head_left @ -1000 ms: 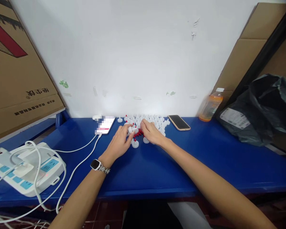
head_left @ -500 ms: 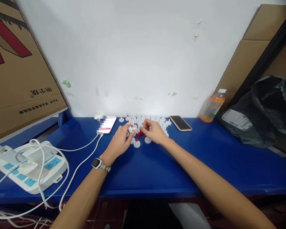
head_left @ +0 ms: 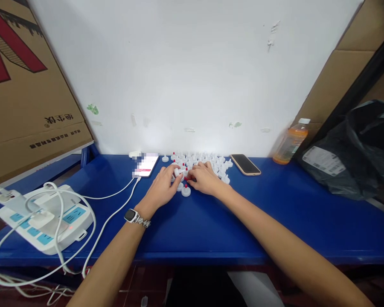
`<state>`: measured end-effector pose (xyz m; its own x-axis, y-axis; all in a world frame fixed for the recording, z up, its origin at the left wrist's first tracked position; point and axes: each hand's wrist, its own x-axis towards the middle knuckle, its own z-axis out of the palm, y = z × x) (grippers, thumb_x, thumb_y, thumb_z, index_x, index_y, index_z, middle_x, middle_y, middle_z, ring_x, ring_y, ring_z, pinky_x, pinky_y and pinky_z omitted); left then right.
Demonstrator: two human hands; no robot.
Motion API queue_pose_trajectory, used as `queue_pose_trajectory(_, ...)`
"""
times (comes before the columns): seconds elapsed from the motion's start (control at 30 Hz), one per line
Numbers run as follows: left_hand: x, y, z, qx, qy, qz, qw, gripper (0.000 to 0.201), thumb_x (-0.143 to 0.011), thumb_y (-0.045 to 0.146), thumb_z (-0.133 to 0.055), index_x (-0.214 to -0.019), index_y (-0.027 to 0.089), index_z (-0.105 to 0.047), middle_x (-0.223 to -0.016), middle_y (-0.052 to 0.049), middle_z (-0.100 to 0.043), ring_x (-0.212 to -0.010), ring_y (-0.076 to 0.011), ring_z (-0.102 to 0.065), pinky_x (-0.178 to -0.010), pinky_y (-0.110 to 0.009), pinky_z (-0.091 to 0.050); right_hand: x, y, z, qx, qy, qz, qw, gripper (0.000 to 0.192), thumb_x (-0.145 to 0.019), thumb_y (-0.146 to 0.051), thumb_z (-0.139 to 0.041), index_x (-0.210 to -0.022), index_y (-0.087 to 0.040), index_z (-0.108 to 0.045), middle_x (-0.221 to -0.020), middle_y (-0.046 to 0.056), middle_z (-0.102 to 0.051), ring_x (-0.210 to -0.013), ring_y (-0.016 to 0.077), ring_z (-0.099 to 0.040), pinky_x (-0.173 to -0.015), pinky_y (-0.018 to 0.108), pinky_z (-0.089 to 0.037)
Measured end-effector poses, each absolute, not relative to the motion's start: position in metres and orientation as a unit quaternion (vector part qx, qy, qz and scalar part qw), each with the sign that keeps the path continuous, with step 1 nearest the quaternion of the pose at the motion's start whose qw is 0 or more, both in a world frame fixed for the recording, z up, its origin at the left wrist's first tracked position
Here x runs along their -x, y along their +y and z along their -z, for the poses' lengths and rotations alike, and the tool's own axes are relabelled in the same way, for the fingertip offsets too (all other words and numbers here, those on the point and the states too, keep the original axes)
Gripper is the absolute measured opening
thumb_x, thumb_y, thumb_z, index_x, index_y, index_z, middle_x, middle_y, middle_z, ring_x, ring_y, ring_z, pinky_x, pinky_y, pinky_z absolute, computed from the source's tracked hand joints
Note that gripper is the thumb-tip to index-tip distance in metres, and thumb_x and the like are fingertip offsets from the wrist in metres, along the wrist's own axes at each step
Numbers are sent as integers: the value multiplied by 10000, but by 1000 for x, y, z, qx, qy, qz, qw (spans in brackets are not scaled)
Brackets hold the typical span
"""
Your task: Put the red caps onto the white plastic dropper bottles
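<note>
On the blue table near the wall lies a heap of small white plastic caps, some with red tips, and loose red bits. My left hand, with a watch on the wrist, pinches one white cap between thumb and fingers. My right hand rests fingers-down on the heap right beside it, its fingertips at the red bits; whether it holds one is hidden. A single cap with a red tip stands just in front of both hands.
A white phone on a charging cable lies left of the heap, a dark phone right of it. A white power strip with cables sits far left. An orange drink bottle, a black bag and cardboard boxes flank the table.
The view has shifted slightly. My right hand has dropped from the raised pinch back onto the heap beside the left hand, which keeps its white cap.
</note>
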<state>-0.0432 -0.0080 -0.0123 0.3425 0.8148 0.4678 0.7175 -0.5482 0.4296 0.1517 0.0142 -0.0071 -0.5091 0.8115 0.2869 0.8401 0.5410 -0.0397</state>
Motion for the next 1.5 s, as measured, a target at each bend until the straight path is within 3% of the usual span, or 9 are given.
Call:
queue_pose_trajectory(0.23,43,-8,13,-817,468,-327,82,400,-1000,469,-378,-1269,206,-515,-1004,-77,-592,-955,-236,-572,-846,-373,-478,-150,10,3,484,-859,35,163,112,-851,-263,-561,-805,-179,-619,-892,97,-680,-954,262,-549,-901,419,-310)
queue_pose_trajectory(0.33,42,-9,11,-821,461,-327,80,396,-1008,459,-368,-1271,198,-508,-1029,-79,-590,-972,-233,-567,-863,-372,-472,-152,8,-1,497,-822,-47,274,80,-847,-266,-545,-812,-198,-570,-838,48,-663,-874,215,-568,-852,371,-360)
queue_pose_trajectory(0.47,38,-13,10,-828,450,-327,79,395,-1016,455,-355,-1289,206,-494,-1002,-72,-575,-960,-231,-564,-871,-381,-469,-148,10,2,486,-711,-256,438,97,-887,-314,-477,-874,-222,-505,-728,-14,-596,-689,161,-566,-667,295,-414)
queue_pose_trajectory(0.6,34,-14,10,-831,440,-334,67,409,-1018,458,-356,-1309,200,-479,-1023,-84,-570,-968,-236,-564,-873,-393,-470,-137,10,10,438,-642,-358,518,159,-891,-386,-493,-869,-230,-477,-657,-53,-525,-597,139,-527,-599,276,-411)
queue_pose_trajectory(0.83,33,-14,11,-819,457,-345,37,378,-1021,425,-363,-1301,194,-469,-1079,-101,-587,-978,-244,-574,-855,-397,-475,-125,4,14,426,-611,-367,558,200,-884,-421,-527,-851,-229,-480,-665,-49,-526,-597,135,-505,-589,274,-406)
queue_pose_trajectory(1.13,35,-15,12,-825,426,-366,60,370,-1024,421,-363,-1300,190,-450,-1115,-101,-583,-1015,-235,-578,-917,-396,-472,-134,-4,5,407,-710,-287,498,363,-972,-493,-407,-736,-217,-428,-656,-48,-428,-621,125,-418,-620,263,-351)
queue_pose_trajectory(1.5,33,-21,7,-852,370,-366,56,339,-1033,388,-335,-1279,175,-429,-1188,-129,-544,-1066,-238,-571,-939,-399,-483,-126,-16,6,392,-694,-282,535,491,-978,-579,-346,-679,-203,-448,-601,-32,-400,-566,121,-377,-559,264,-314)
